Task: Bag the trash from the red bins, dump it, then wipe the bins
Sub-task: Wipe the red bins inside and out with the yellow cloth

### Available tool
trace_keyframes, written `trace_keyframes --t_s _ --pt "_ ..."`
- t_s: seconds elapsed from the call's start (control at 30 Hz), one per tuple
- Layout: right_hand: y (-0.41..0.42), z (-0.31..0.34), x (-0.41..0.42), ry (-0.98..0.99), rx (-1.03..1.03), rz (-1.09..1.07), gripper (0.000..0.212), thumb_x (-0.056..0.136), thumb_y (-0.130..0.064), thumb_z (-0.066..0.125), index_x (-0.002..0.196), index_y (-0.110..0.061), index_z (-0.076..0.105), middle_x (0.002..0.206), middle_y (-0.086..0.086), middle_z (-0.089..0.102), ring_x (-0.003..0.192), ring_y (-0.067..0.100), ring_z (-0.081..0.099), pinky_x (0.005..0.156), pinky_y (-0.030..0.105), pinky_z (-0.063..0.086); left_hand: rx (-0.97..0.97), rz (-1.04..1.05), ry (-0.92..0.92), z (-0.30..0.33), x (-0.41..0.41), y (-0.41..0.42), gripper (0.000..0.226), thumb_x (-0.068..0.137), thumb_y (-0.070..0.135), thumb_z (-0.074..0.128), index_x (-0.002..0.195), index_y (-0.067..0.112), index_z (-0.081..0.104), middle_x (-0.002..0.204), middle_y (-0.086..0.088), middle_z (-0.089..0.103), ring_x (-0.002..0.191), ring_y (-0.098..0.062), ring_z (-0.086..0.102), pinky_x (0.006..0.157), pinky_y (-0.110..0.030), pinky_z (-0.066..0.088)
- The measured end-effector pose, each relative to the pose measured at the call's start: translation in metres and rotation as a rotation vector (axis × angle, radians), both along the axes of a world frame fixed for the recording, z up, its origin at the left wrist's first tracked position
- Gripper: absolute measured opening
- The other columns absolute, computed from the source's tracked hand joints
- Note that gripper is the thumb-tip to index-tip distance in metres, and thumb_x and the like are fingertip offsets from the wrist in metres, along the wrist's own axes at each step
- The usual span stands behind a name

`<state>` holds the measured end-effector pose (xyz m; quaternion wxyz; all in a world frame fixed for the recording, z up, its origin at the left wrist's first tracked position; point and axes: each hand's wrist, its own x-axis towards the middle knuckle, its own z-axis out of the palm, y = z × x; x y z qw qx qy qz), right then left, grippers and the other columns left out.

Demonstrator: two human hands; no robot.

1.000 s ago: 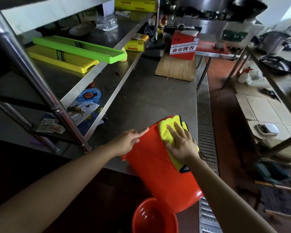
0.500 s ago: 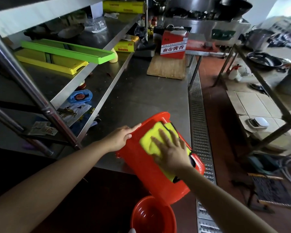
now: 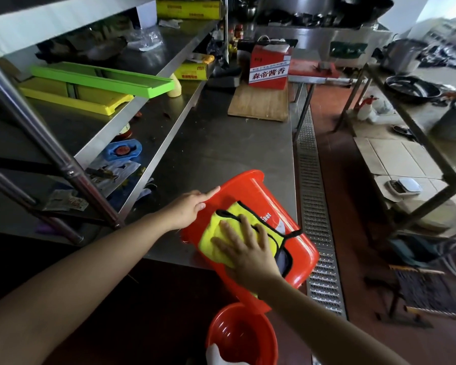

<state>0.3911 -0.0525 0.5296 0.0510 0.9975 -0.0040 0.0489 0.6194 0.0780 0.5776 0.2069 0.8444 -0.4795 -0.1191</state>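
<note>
At the near edge of the steel counter [image 3: 221, 143], head view: red bin [image 3: 258, 196] lies tipped on its side, part on the counter, part hanging over the edge toward the person, so the outer wall faces up for wiping. Left hand [image 3: 188, 209] holds the bin at its upper left edge, fingers extended along the wall with the thumb under, a loose steadying hold rather than a clench; likely there to stop the bin rolling or sliding off. Right hand [image 3: 245, 248] is flat, fingers spread and straight, pressing a yellow cloth [image 3: 270, 237] with dark trim onto the bin's side, nothing pinched; flat palm gives wide contact for a wipe. Second red bin [image 3: 241, 335] stands upright on the floor just below, mouth up, something white at its near rim, can't tell what. Judged stage: wiping, bagging and dumping look done since no trash shows in either bin. Further back on the counter: wooden board [image 3: 258, 106] with a red carton [image 3: 269, 69] on its far end. Green tray [image 3: 103, 79] on the shelf at left, well apart.
</note>
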Motion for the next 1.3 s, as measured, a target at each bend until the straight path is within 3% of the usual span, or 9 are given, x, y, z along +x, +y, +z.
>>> trace_keyframes --t_s 0.23,0.33,0.43,0.6,0.7,0.83,0.93,1.1,1.3 --pt "-0.100 0.025 -0.020 0.042 0.517 -0.498 0.073 0.088 -0.073 0.046 0.151 -0.060 0.014 0.167 -0.019 0.005 0.153 0.019 0.011 0.112 0.056 0.030 0.035 0.039 0.035 0.000 -0.004 -0.002 0.070 0.104 0.022 0.043 0.139 0.071 0.008 0.096 0.015 0.050 0.085 -0.004 0.054 0.073 -0.018 0.042" --pt "-0.076 0.018 -0.021 0.021 0.332 -0.439 0.077 0.086 -0.072 0.046 0.153 -0.054 0.015 0.168 -0.009 0.008 0.153 0.033 0.012 0.112 0.058 0.028 0.039 0.045 0.015 0.001 -0.005 -0.008 0.069 0.104 0.021 0.043 0.139 0.069 0.009 0.094 0.014 0.048 0.082 -0.002 0.051 0.069 -0.017 0.038" --pt "-0.018 -0.004 -0.026 -0.055 0.067 -0.187 0.078 0.083 -0.063 0.056 0.154 -0.045 0.028 0.167 0.002 0.018 0.149 0.051 0.015 0.109 0.070 0.028 0.043 0.032 -0.004 0.002 -0.002 -0.014 0.069 0.103 0.017 0.044 0.143 0.063 0.011 0.091 0.011 0.046 0.080 -0.004 0.048 0.077 -0.023 0.039" --pt "-0.013 -0.021 -0.039 -0.027 -0.011 0.069 0.082 0.082 -0.061 0.060 0.155 -0.044 0.027 0.169 -0.003 0.010 0.153 0.043 0.004 0.115 0.068 0.019 0.060 0.003 -0.014 0.000 0.001 -0.008 0.073 0.103 0.018 0.043 0.138 0.071 0.006 0.093 0.014 0.047 0.083 0.000 0.050 0.077 -0.021 0.037" --pt "-0.057 -0.002 -0.042 -0.064 0.231 -0.226 0.076 0.083 -0.070 0.049 0.153 -0.052 0.023 0.168 -0.008 0.012 0.153 0.033 0.015 0.112 0.061 0.031 0.058 0.029 -0.002 -0.001 -0.001 -0.006 0.071 0.103 0.018 0.043 0.141 0.068 0.010 0.098 0.011 0.049 0.086 -0.002 0.052 0.081 -0.022 0.041" --pt "-0.108 0.005 -0.061 -0.052 0.591 -0.598 0.071 0.085 -0.081 0.034 0.150 -0.059 0.017 0.165 -0.018 0.017 0.149 0.024 0.026 0.111 0.055 0.033 0.080 0.071 0.020 0.005 -0.007 -0.009 0.070 0.104 0.022 0.041 0.139 0.071 0.006 0.099 0.017 0.049 0.084 -0.003 0.054 0.066 -0.014 0.037" --pt "-0.085 -0.008 -0.071 -0.088 0.402 -0.525 0.075 0.084 -0.075 0.039 0.153 -0.054 0.019 0.167 -0.010 0.017 0.151 0.033 0.021 0.110 0.058 0.032 0.093 0.091 0.022 0.009 -0.010 -0.015 0.067 0.105 0.022 0.040 0.140 0.068 0.006 0.100 0.016 0.049 0.085 -0.003 0.054 0.065 -0.013 0.037" --pt "-0.012 -0.038 -0.078 -0.067 0.050 -0.142 0.085 0.083 -0.063 0.058 0.157 -0.044 0.019 0.169 0.001 0.008 0.151 0.048 0.005 0.111 0.069 0.021 0.113 0.083 0.046 0.012 -0.008 -0.016 0.065 0.105 0.022 0.039 0.142 0.066 0.008 0.103 0.011 0.052 0.087 -0.005 0.055 0.068 -0.017 0.041" --pt "-0.033 -0.029 -0.087 -0.032 0.029 -0.136 0.079 0.083 -0.070 0.052 0.154 -0.049 0.026 0.169 -0.003 0.011 0.152 0.044 0.009 0.110 0.073 0.019 0.081 0.057 0.131 0.013 -0.006 -0.012 0.063 0.105 0.024 0.041 0.141 0.068 0.014 0.117 0.008 0.055 0.102 -0.008 0.056 0.087 -0.026 0.047"
